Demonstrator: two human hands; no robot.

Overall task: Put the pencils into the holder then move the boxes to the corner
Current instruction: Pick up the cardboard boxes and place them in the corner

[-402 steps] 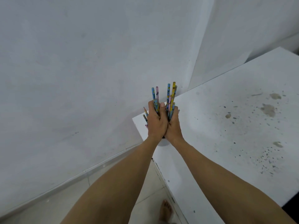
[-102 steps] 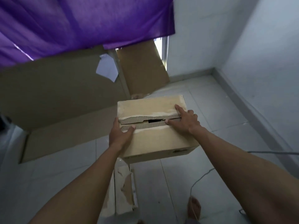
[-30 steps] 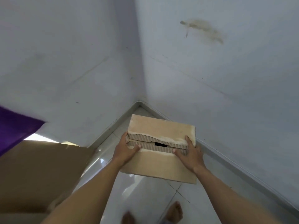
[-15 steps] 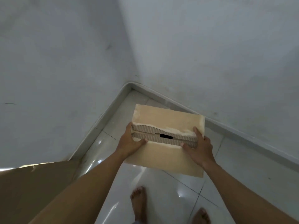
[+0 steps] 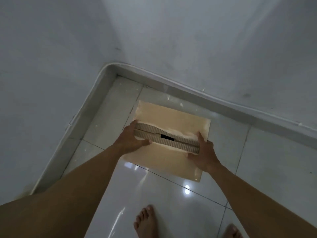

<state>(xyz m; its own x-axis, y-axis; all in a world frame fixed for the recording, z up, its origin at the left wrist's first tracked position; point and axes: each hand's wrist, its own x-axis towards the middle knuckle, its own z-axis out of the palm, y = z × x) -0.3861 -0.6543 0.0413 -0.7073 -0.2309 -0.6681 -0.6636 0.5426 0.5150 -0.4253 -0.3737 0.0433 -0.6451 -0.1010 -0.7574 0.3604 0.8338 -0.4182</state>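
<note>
A tan cardboard box (image 5: 173,117) with a torn, ribbed strip across its top is low over the white tiled floor, close to the corner where two walls meet. My left hand (image 5: 133,140) grips its left edge, thumb on the top. My right hand (image 5: 204,152) grips its right edge near the torn strip. Whether the box touches the floor I cannot tell. No pencils or holder are in view.
Two grey-white walls meet at a rounded skirting (image 5: 109,69) in the room's corner. A strip of bare tile (image 5: 109,117) lies between the box and the skirting. My bare feet (image 5: 145,222) stand on the glossy tiles below the box.
The box has dropped lower and nearer the floor by the corner, both hands still on it. The big brown cardboard at the left has left the view.
</note>
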